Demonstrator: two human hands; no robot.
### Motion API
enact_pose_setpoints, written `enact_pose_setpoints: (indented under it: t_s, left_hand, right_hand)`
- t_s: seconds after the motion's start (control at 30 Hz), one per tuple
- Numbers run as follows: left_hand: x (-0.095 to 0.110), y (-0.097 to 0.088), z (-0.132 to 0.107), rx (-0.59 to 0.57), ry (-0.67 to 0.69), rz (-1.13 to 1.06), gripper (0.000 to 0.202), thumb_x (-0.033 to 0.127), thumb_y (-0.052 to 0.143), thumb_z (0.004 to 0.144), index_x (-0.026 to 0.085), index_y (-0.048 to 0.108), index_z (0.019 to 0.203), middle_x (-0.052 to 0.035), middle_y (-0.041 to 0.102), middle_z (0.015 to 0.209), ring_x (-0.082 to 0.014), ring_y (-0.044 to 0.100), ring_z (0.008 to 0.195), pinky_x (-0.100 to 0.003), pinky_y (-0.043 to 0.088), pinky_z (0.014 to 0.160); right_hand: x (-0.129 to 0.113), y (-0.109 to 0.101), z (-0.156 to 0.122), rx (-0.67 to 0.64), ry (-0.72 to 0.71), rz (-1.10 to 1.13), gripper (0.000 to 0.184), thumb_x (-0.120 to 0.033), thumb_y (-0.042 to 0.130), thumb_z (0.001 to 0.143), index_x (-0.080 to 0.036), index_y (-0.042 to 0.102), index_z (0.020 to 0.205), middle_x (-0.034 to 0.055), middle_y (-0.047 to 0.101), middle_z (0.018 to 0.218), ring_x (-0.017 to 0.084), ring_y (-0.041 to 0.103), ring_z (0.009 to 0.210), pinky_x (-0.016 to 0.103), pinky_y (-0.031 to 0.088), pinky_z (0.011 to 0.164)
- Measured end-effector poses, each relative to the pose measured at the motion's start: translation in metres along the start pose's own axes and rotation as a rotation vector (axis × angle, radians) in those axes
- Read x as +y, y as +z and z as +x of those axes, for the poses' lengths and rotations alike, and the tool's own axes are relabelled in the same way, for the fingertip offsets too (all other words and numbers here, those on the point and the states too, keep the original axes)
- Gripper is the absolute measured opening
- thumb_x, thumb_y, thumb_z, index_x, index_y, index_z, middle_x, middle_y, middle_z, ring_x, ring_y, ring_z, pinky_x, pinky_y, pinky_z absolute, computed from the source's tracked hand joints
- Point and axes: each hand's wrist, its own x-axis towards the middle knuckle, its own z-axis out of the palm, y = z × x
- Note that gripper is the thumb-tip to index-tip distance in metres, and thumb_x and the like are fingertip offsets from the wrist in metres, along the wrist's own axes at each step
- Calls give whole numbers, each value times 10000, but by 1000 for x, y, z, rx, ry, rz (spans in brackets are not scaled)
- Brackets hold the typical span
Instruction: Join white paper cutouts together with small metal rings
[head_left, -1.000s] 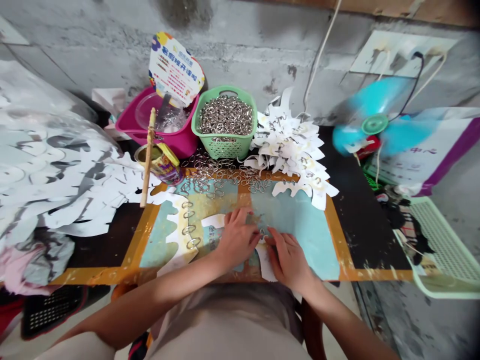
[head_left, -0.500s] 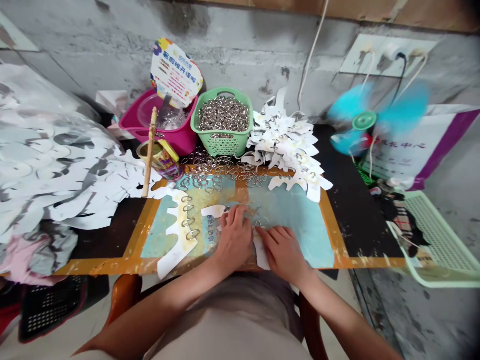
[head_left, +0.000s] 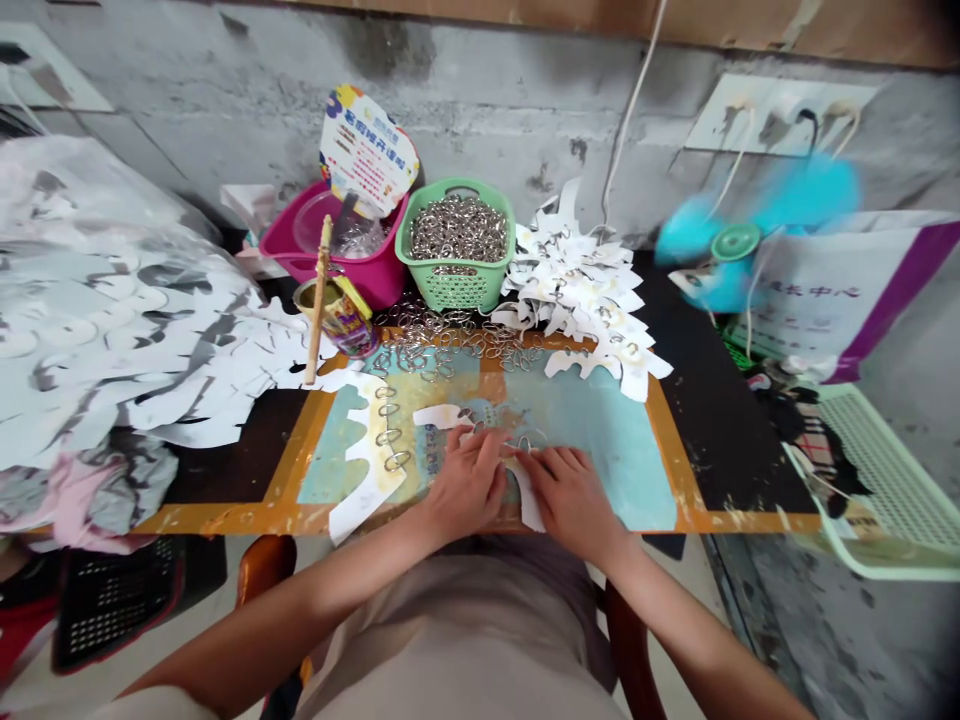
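Left hand (head_left: 469,485) and right hand (head_left: 570,490) meet over a white paper strip (head_left: 527,503) on a taped teal board (head_left: 622,470). Their fingers (head_left: 480,450) curl inward beside a small metal ring (head_left: 523,443); any grip on it cannot be told. A ringed paper strip (head_left: 375,455) lies left; ringed cut-outs (head_left: 577,300) are heaped beyond. A green basket (head_left: 455,290) holds many loose rings.

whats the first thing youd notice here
The green plastic basket heaped with metal rings at the back of the table catches the eye first. Left of it lies a big heap of white cutouts, and at right a blurred blue fan stands out.
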Motion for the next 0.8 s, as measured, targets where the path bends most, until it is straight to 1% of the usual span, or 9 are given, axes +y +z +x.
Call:
enact_pose_setpoints:
  t_s: [0.1, 0.2, 0.3, 0.4, 0.47, 0.53, 0.6, 0.7, 0.8]
  left_hand:
    - [-3, 1, 2, -22, 25, -8, 444, 68, 425, 875, 144, 379, 1310, -99, 752, 1066, -258, 675, 1028, -548, 306, 1063]
    - [-4, -6, 8, -115, 96, 57, 435, 65, 433, 869, 116, 408, 1301, -115, 746, 1055, -266, 655, 1097, -598, 225, 1143]
    - [-4, -12, 17, -201, 193, 173, 321, 99, 440, 922, 97, 493, 1238, -141, 726, 1084, -266, 624, 1171, -616, 154, 1193]
    - [-10, -9, 25, -212, 287, 240, 164, 159, 492, 962, 114, 594, 1083, -133, 727, 1070, -243, 635, 1157, -587, 140, 1224]
    - [-17, -5, 29, -201, 348, 250, 115, 177, 526, 970, 140, 632, 945, -97, 742, 973, -221, 657, 1109, -565, 141, 1237]
    - [-23, -1, 33, -190, 418, 249, 173, 177, 529, 980, 158, 640, 849, -48, 732, 830, -203, 675, 1053, -554, 151, 1241]
    - [-28, 1, 37, -192, 479, 255, 223, 172, 514, 992, 167, 640, 808, -14, 703, 742, -190, 682, 1000, -547, 188, 1236]
    - [-28, -1, 40, -210, 541, 295, 242, 140, 502, 989, 175, 637, 792, 1, 680, 715, -180, 676, 944, -541, 252, 1217]
    - [-25, -4, 41, -225, 602, 374, 218, 86, 494, 965, 164, 643, 828, -24, 687, 756, -194, 662, 944, -539, 292, 1200]
  right_hand:
    - [2, 3, -1, 37, 0, 51, 436, -125, 498, 921, -113, 525, 1357, 133, 644, 1056, 293, 526, 960, 424, 398, 832]
    - [9, 5, 2, 105, 26, 175, 357, -96, 452, 927, -105, 545, 1272, 136, 658, 1062, 286, 547, 959, 412, 422, 831]
    - [17, 4, 7, 144, 61, 296, 282, -116, 458, 948, -143, 538, 1217, 111, 681, 1031, 271, 574, 941, 393, 448, 825]
    - [23, 2, 13, 136, 53, 338, 195, -148, 520, 944, -179, 570, 1130, 81, 685, 944, 261, 583, 917, 376, 458, 808]
    - [26, 2, 16, 137, 24, 337, 120, -157, 538, 943, -193, 605, 1037, 74, 684, 909, 253, 580, 900, 368, 458, 797]
    - [28, 2, 17, 154, -3, 342, 92, -162, 548, 943, -195, 626, 981, 71, 689, 890, 245, 577, 882, 360, 457, 787]
    - [30, 3, 17, 170, -23, 355, 88, -161, 557, 940, -192, 635, 963, 67, 694, 881, 238, 575, 871, 354, 456, 781]
    - [32, 3, 17, 176, -31, 365, 75, -157, 571, 932, -188, 638, 944, 62, 695, 868, 235, 571, 864, 344, 451, 773]
    - [33, 3, 18, 181, -34, 370, 64, -154, 585, 922, -189, 638, 923, 55, 694, 850, 227, 566, 841, 330, 441, 753]
